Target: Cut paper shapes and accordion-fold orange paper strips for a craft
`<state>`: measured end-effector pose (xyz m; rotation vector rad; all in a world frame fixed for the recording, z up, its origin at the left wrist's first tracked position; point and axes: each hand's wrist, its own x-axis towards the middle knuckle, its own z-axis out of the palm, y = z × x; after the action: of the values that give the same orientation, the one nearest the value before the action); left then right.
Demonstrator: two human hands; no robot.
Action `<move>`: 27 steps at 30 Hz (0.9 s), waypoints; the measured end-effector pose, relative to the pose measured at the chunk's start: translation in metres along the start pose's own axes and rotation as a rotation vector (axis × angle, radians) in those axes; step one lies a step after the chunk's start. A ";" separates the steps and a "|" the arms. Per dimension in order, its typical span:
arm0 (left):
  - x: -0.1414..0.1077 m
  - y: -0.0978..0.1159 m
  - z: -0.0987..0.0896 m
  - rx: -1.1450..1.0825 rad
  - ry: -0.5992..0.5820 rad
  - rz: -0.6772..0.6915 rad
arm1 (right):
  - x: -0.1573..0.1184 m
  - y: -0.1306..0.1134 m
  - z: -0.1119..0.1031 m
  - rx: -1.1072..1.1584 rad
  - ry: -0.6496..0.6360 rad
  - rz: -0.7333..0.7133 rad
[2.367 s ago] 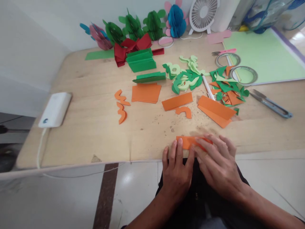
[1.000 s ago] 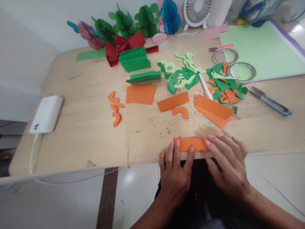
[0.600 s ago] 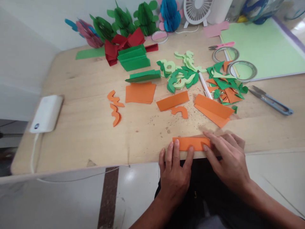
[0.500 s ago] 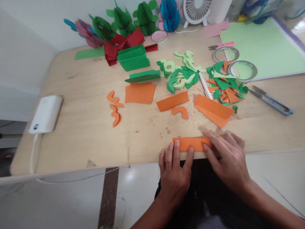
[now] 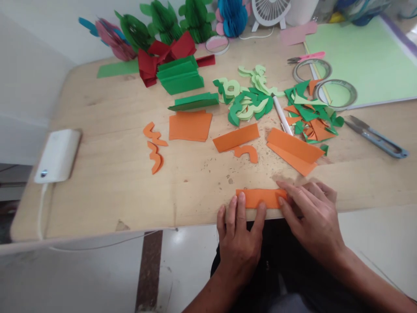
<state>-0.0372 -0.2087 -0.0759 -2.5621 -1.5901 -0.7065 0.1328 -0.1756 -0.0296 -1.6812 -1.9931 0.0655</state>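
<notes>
An orange paper strip lies flat at the table's front edge. My left hand has its fingers apart, with fingertips resting on the strip's left part and lower edge. At the strip's right end, my right hand pinches the paper between thumb and index finger. Behind it are a folded orange piece, a curved orange cutout and a larger folded orange sheet. Farther left lie orange sheets and wavy orange cutouts.
Green cutouts, a white pen, mixed scraps, tape rolls and grey snips lie behind the hands. A white power bank is at left. Paper decorations and a fan stand at the back.
The camera view has shifted slightly. Both hands keep nearly the same places on the orange strip, and nothing on the table has visibly moved.
</notes>
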 end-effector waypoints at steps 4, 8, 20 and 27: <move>0.000 0.000 0.000 -0.002 0.005 -0.005 | 0.001 0.000 0.000 0.000 -0.003 0.002; 0.000 0.000 0.001 -0.008 0.011 -0.006 | 0.001 0.000 0.000 -0.003 -0.004 -0.001; 0.001 0.000 0.001 -0.001 0.030 -0.005 | 0.001 0.000 0.000 0.005 -0.013 0.000; 0.000 0.001 0.001 0.009 0.033 -0.005 | 0.002 0.000 0.000 -0.006 -0.014 0.003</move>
<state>-0.0361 -0.2084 -0.0765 -2.5269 -1.5873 -0.7366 0.1324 -0.1740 -0.0283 -1.6919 -2.0026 0.0724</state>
